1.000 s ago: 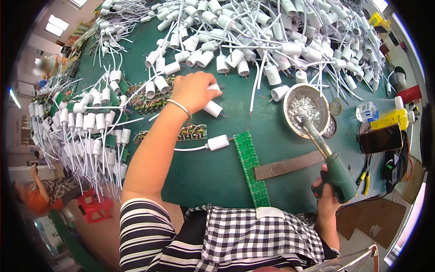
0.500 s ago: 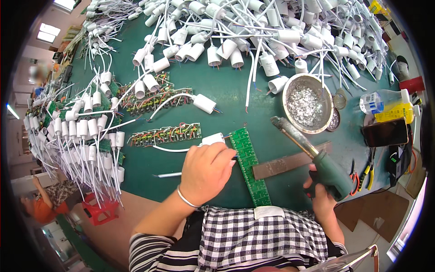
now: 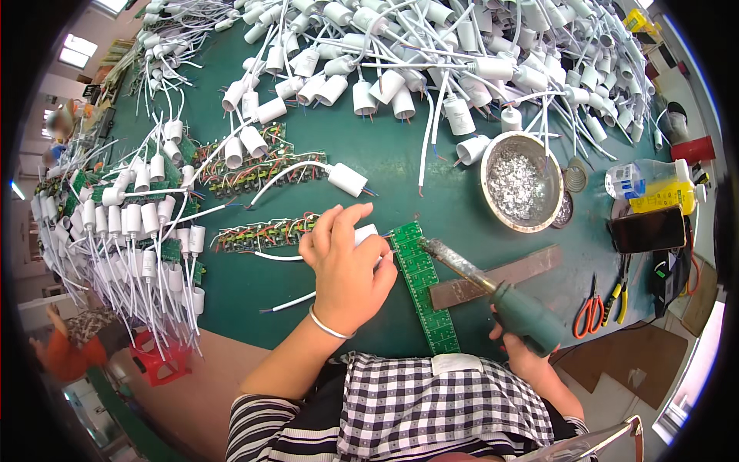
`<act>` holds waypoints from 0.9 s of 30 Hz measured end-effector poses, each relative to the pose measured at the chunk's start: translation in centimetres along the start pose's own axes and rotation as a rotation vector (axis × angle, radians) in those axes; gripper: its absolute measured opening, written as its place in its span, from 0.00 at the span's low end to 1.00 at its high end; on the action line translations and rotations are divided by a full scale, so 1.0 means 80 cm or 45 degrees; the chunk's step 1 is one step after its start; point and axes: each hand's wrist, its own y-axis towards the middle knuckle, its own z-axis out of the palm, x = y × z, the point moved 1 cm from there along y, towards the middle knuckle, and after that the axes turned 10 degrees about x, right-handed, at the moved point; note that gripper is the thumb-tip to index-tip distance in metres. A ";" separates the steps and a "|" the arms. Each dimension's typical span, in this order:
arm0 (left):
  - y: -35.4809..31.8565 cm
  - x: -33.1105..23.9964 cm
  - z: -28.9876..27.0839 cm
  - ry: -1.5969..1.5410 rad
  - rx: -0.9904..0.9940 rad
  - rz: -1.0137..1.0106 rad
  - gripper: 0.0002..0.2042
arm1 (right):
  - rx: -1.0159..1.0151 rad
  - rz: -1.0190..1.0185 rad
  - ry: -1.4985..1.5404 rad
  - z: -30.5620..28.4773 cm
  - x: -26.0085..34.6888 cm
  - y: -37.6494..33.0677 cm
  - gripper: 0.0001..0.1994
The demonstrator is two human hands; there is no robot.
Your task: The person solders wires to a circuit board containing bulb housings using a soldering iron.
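A long green circuit board [image 3: 423, 289] lies on the table in front of me. At its left edge my left hand [image 3: 346, 266] is closed around a white cylindrical lamp socket [image 3: 365, 233], mostly hidden by the fingers. The socket's wire ends, near the board's upper left, are too small to make out. My right hand [image 3: 523, 356] grips a green pistol-shaped soldering iron [image 3: 527, 316]. Its dark tip points left, at the board's right edge near the top; whether it touches cannot be told. Under the iron's barrel a brown flat bar [image 3: 500, 277] lies across the board's right side.
A metal bowl [image 3: 488, 189] of silvery solder scraps stands beyond the bar. White corded sockets [image 3: 385, 85] are heaped at the back, more at left beside populated boards [image 3: 265, 232]. Pliers [image 3: 590, 312], a phone [image 3: 649, 230] and bottles [image 3: 681, 189] lie at right.
The soldering iron has swung left and down, its tip going from beside the bowl to the board. My left hand has shifted slightly, with its upper fingers lifted.
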 end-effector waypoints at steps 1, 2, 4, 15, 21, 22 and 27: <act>0.003 0.000 0.000 -0.013 0.060 -0.014 0.03 | 0.035 -0.161 -0.260 -0.002 0.006 0.007 0.11; 0.006 0.000 0.002 -0.016 0.060 -0.013 0.03 | 0.069 -0.322 -0.520 -0.001 0.011 0.010 0.10; 0.008 0.001 0.006 -0.080 0.138 -0.084 0.03 | 0.012 -0.347 -0.369 0.004 0.009 0.010 0.12; 0.011 0.008 0.008 -0.138 0.146 -0.111 0.04 | -0.026 -0.258 -0.316 0.015 0.002 0.011 0.14; 0.011 0.010 0.008 -0.145 0.164 -0.101 0.04 | -0.005 -0.210 -0.398 0.018 -0.007 0.006 0.15; 0.011 0.010 0.008 -0.145 0.162 -0.096 0.04 | -0.004 -0.211 -0.399 0.018 -0.007 0.006 0.15; 0.011 0.010 0.009 -0.146 0.165 -0.104 0.04 | 0.038 -0.185 -0.490 0.018 -0.006 0.007 0.15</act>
